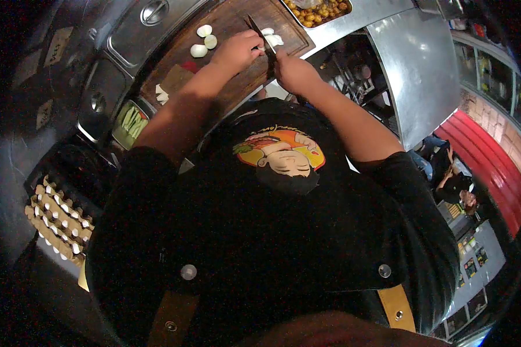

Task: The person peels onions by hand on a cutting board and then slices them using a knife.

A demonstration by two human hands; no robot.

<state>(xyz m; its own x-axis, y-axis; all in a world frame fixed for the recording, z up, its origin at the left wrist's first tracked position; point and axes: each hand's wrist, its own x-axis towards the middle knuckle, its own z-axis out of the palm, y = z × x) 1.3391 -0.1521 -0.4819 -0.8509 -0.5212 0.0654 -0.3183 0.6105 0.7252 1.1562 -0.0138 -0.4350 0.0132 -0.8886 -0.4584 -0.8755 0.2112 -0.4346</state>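
My right hand (pixel 295 73) grips the handle of a knife (pixel 259 32), its long blade pointing away over the wooden cutting board (pixel 237 20). Close to the blade's left side, my left hand (pixel 237 52) has its fingers curled down on a small pale piece that looks like onion (pixel 261 50), mostly hidden by the fingers. White cut pieces (pixel 274 40) lie just right of the blade. Three pale, rounded peeled onions or halves (pixel 198 51) sit on the board beyond my left wrist. White scraps (pixel 162 93) are at the board's left edge, near my left forearm.
Small golden-brown round food fills a metal tray (pixel 318 13) at the far right. Lidded steel pans (pixel 127 37) and a container of green sticks (pixel 132 122) line the left. An egg carton (pixel 61 217) stands lower left. Another person (pixel 451 179) is at the right.
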